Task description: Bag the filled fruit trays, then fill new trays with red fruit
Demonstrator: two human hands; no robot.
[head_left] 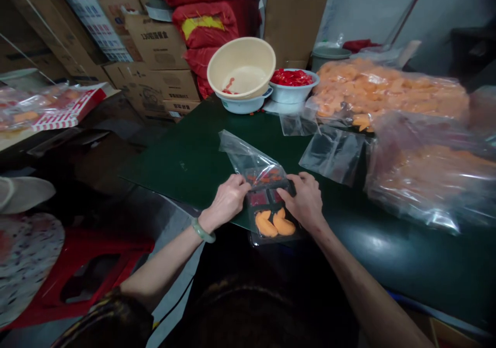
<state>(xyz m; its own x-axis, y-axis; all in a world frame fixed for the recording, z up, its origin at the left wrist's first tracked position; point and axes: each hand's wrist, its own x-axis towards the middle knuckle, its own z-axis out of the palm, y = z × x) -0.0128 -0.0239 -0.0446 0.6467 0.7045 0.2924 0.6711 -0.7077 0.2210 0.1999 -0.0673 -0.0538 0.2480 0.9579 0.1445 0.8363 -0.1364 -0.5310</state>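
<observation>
Left hand point(229, 194): is pinching with thumb and bent fingers at the left edge of a black compartment tray point(271, 207); I cannot tell whether it is catching the tray's rim or only film; a pale green bangle point(203, 231) is circling the wrist.
Right hand point(305, 201): is gripping the tray's right edge, its thumb lying over the top, its fingers curling at the far corner.
Tray: is resting at the near edge of the dark green tabletop point(174, 154), between both hands; a clear plastic bag point(246, 153) is covering it, the loose end slanting away to the far left; curved orange pieces point(284, 226) are filling the near compartment, dark red contents are sitting in the middle ones, redder bits are showing at the far end.
Basins: a cream basin point(250, 61) is leaning tilted in a pale blue basin point(245, 105); just beside, a pale blue bowl point(290, 95) is holding red packets point(292, 77).
Right side: a large clear sack of orange pieces point(387, 92) is lying beyond flat clear bags point(334, 154); another bulky clear bag point(430, 177) is slumping nearer.
Floor: a red plastic stool point(134, 250) is standing left; cardboard boxes point(158, 43) and red sacks point(219, 22) are stacking up behind.
</observation>
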